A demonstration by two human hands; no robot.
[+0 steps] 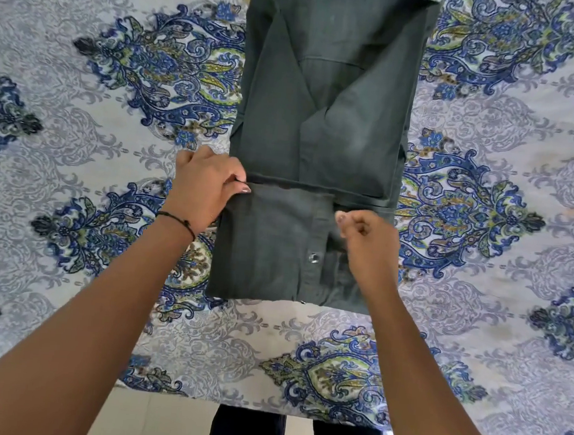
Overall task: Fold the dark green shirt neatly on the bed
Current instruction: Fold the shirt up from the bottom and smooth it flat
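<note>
I see dark green cotton shirt (319, 144) lying mid-bed on blue-and-grey paisley bedsheet (79, 132), folded into long narrow strip, near end turned up over itself. Collar end cut off by top edge of view. Left hand (208, 190) pinches left corner of turned-up flap, thumb on top. Right hand (366, 237) curled over flap's right side; fingertips hidden, so I can't tell whether it grips cloth. Thin black cord bracelet (179, 221) on left wrist.

light: bright, even, soft | shadows: faint | focus: sharp centre | edges: wide-angle bowing, slight softness
</note>
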